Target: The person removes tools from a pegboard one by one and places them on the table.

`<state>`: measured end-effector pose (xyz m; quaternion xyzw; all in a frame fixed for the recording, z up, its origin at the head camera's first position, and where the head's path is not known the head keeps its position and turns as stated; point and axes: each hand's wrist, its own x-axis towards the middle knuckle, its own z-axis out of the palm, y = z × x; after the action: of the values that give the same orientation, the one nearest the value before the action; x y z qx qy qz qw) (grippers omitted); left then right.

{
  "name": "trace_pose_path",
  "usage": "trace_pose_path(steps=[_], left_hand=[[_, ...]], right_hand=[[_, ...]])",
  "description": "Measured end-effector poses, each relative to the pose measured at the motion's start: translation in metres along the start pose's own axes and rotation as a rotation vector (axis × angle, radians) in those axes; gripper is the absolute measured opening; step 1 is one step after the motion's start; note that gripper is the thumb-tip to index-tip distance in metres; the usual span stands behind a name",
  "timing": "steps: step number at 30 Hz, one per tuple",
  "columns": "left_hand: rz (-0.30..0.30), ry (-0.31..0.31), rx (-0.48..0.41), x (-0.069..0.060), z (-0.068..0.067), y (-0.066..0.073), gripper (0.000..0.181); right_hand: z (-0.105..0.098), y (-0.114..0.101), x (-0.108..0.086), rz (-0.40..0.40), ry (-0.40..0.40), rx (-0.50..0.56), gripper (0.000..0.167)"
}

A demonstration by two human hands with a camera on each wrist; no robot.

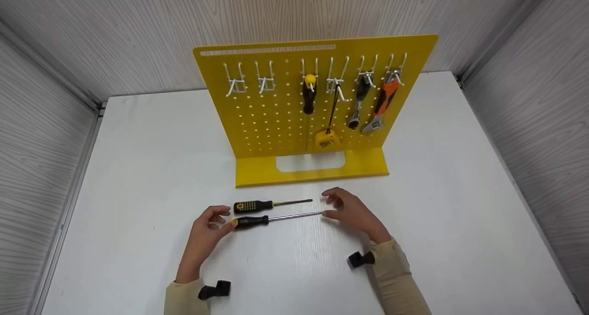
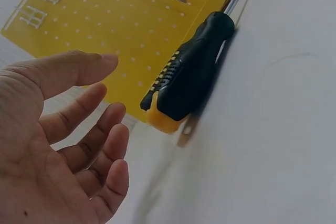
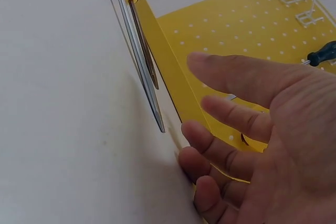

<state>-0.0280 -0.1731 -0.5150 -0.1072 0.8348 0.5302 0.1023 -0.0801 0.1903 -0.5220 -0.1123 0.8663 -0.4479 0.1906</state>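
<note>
Centrally, in the head view, the near screwdriver (image 1: 252,220) and the far screwdriver (image 1: 254,206) lie side by side on the white table (image 1: 152,168), in front of the yellow board (image 1: 222,105). The far screwdriver has a thick black handle with yellow dots and a shorter shaft; the near screwdriver, a slimmer black handle, yellow-ended, and a longer silver shaft. The left hand (image 1: 208,230) is beside the handles, the right hand (image 1: 353,214) beside the near screwdriver's tip. Left wrist view: the handles overlap; the fingers (image 2: 114,142) curve loosely, grasping nothing. Right wrist view: one shaft is bright silver, the other brownish; the right hand's fingers (image 3: 198,162) are likewise relaxed and empty.
</note>
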Motion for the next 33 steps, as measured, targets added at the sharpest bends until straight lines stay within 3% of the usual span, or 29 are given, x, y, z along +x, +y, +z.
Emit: trace_pose_path(steps=[8,17,26,33], left_hand=[[0.05,-0.018,-0.034,0.007,-0.001,0.019,0.042],[0.121,-0.023,-0.044,0.015,-0.001,0.043,0.042],[0.175,-0.043,-0.064,0.026,0.001,0.064,0.046],[0.217,-0.05,-0.076,0.037,0.007,0.081,0.052]], right_hand=[[-0.004,-0.001,0.004,-0.027,0.029,0.032,0.057],[-0.005,-0.009,0.01,0.042,0.062,0.1,0.063],[-0.009,-0.017,0.019,0.051,0.117,0.179,0.068],[-0.012,-0.027,0.027,-0.004,0.142,0.254,0.072]])
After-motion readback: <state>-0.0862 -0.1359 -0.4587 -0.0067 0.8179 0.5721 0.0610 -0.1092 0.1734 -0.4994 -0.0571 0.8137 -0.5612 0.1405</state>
